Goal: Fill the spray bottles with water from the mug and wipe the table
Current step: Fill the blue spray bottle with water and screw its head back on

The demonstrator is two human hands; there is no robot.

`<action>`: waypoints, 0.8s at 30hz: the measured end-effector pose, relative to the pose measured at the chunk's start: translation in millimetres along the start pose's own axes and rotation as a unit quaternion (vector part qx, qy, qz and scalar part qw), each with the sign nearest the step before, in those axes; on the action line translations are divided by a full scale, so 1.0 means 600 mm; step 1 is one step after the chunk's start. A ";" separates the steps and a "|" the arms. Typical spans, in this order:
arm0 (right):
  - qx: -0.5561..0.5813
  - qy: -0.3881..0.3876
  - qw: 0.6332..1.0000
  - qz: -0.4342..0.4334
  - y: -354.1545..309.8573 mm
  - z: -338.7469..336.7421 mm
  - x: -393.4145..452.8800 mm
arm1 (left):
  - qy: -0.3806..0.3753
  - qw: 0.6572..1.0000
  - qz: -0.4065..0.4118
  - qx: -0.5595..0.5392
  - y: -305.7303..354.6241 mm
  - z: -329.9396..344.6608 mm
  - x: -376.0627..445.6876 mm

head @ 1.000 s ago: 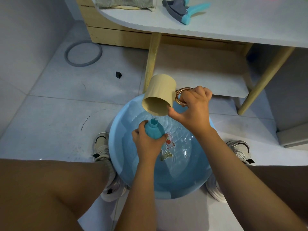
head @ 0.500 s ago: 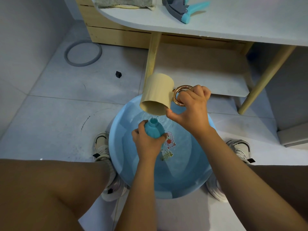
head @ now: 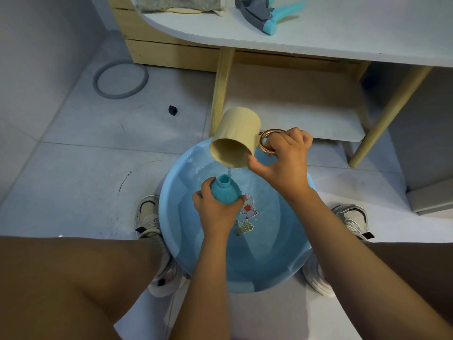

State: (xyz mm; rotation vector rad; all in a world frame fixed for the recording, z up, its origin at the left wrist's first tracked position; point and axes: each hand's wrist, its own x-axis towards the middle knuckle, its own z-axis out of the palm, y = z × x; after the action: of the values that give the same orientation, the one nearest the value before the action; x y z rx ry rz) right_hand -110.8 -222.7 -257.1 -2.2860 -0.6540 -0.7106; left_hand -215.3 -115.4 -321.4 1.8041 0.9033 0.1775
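My left hand [head: 215,211] grips a teal spray bottle [head: 224,190] with no cap, held upright over a light blue basin [head: 176,231] of water on the floor. My right hand [head: 284,160] holds a beige mug [head: 234,137] by its gold ring handle [head: 267,142], thumb against the rim. The mug is tipped mouth-down toward me just above the bottle's neck, and a thin stream of water runs from its rim into the neck. A grey and teal spray head [head: 266,12] lies on the white table [head: 343,38] above.
A grey cloth [head: 179,3] lies at the table's left end. Wooden table legs [head: 220,94] stand just behind the basin, with a low shelf [head: 306,111] between them. My knees and shoes flank the basin. A grey ring [head: 120,78] and a small black block [head: 172,110] lie on the tiled floor.
The mug has tipped a little and shifted slightly while the water keeps trickling into the bottle. The ripples in the basin have calmed. My left hand has kept the bottle still.
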 end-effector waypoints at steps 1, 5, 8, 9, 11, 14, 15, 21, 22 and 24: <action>-0.010 -0.001 1.000 0.020 0.005 0.002 -0.002 | 0.004 1.000 -0.003 -0.004 -0.002 0.001 0.000; -0.098 -0.042 0.989 0.100 0.043 0.016 -0.026 | 0.013 1.000 -0.016 -0.020 -0.008 0.000 -0.001; -0.196 -0.141 0.961 0.132 0.069 0.027 -0.056 | 0.020 0.999 -0.006 -0.028 -0.011 -0.002 0.000; -0.213 -0.172 0.952 0.137 0.073 0.032 -0.070 | 0.018 0.999 -0.006 -0.030 -0.013 -0.002 0.001; -0.240 -0.215 0.937 0.132 0.076 0.038 -0.093 | 0.023 0.999 -0.007 -0.032 -0.017 -0.004 0.003; -0.292 -0.335 0.886 0.134 0.079 0.045 -0.133 | 0.037 0.998 0.001 -0.044 -0.022 -0.008 0.008; -0.298 -0.351 0.878 0.130 0.080 0.049 -0.147 | 0.040 0.998 0.002 -0.051 -0.025 -0.009 0.009; -0.327 -0.416 0.843 0.100 0.062 0.065 -0.177 | 0.047 0.997 -0.011 -0.059 -0.037 -0.012 0.014; -0.315 -0.427 0.841 0.105 0.059 0.069 -0.175 | 0.049 0.997 -0.011 -0.058 -0.037 -0.013 0.014; -0.296 -0.454 0.833 0.109 0.052 0.071 -0.172 | 0.057 0.997 -0.007 -0.056 -0.036 -0.015 0.015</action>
State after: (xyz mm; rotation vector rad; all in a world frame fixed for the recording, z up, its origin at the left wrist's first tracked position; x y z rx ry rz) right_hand -153.8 -240.3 -363.1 -3.2030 -0.5910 0.4315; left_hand -224.3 -99.6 -338.7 1.6960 0.9676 0.3185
